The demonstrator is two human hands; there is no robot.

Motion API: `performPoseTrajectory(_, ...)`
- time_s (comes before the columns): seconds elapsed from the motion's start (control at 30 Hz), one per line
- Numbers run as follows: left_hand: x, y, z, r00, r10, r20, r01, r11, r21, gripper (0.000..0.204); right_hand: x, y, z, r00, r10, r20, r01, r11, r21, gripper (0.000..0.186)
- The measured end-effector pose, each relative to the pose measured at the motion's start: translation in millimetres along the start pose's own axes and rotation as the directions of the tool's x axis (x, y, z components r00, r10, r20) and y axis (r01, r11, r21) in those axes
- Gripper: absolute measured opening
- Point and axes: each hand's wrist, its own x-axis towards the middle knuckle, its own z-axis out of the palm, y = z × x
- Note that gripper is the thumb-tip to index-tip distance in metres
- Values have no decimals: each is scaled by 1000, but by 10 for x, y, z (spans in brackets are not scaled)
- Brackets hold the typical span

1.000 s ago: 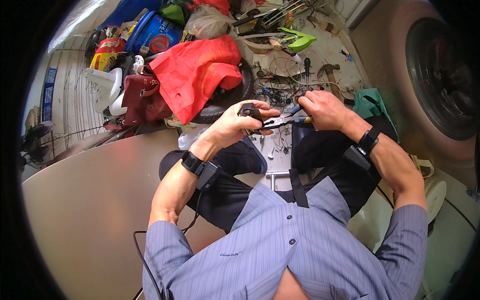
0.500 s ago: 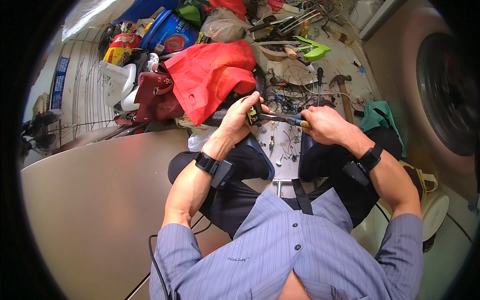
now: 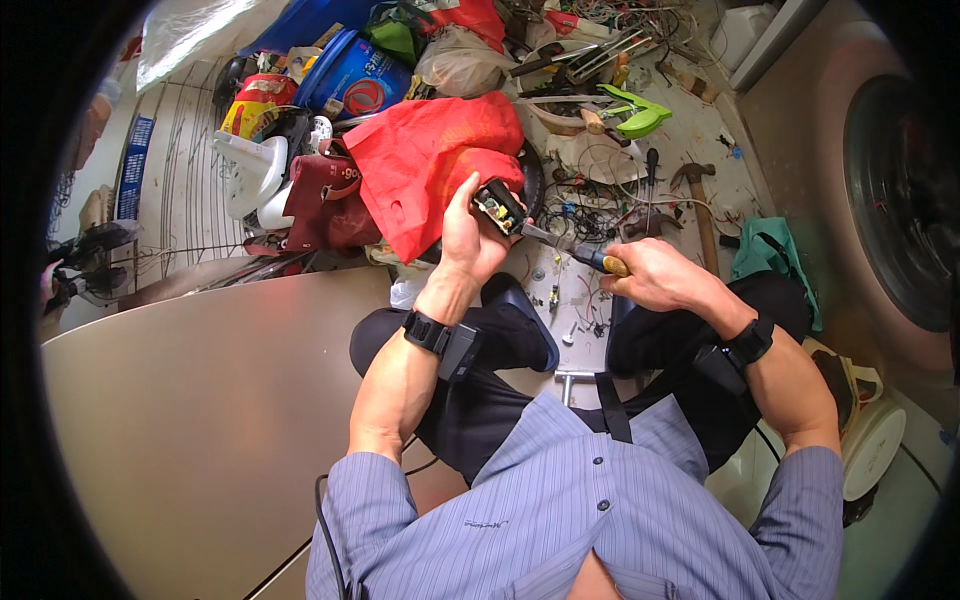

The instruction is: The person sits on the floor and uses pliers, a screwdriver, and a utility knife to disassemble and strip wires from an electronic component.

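Note:
My left hand (image 3: 468, 236) grips a small black plastic casing (image 3: 491, 199) that is open, showing a circuit board with yellow and white parts. Lower and to the right, my right hand (image 3: 655, 270) is closed on pliers (image 3: 592, 255) with blue-and-yellow handles; their metal jaws reach toward the casing's lower right edge, and I cannot tell whether they touch it. A red bag (image 3: 420, 150) lies behind my left hand. Loose wires and small parts (image 3: 580, 212) are scattered on the floor beyond and below my hands.
A hammer (image 3: 701, 215) and screwdriver (image 3: 651, 168) lie right of centre, near a teal bag (image 3: 760, 255). A front-loading machine (image 3: 810, 170) stands at right, a broad metal panel (image 3: 190, 400) at lower left. Buckets, bags and green clamp-like tool (image 3: 640, 115) crowd the back.
My left hand has lifted and turned the casing so its inside faces up. My right hand, with the pliers, has drawn slightly back toward me, widening the gap between my hands.

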Motion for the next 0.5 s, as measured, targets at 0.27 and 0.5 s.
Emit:
performPoseTrajectory(0.27,-64,-36,103,996,83,-38,-85,995,-48,49,-9,-59,43,998,20,67,-26,996,81,37)
performPoseTrajectory(0.5,-114,-11,134,993,111,-46,-112,994,-11,59,11,-112,22,994,39,100,-47,996,82,36)
